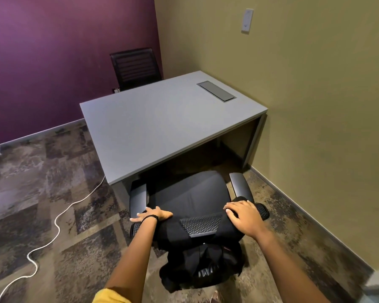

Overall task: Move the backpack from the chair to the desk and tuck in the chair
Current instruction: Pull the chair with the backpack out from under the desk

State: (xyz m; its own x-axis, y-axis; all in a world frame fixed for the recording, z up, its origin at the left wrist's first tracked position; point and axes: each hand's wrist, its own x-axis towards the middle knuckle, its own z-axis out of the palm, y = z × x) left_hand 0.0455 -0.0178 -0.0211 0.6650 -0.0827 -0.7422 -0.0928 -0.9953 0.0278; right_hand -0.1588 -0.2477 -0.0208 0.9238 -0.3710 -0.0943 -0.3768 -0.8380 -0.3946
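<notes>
While the left hand (152, 216) and right hand (242, 213) are laid flat, fingers spread, on the backpack (197, 256) draped over the chair (190, 195) backrest, lifting it onto the desk (162, 125) is judged next.

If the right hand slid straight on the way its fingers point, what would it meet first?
The right hand rests on the chair's backrest top, fingers pointing left along it. It would probably meet the backpack strap draped over the backrest first, then the left hand.

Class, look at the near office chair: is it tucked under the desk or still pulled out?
Pulled out. The chair's seat lies almost wholly clear of the desk edge, only its front reaching under.
</notes>
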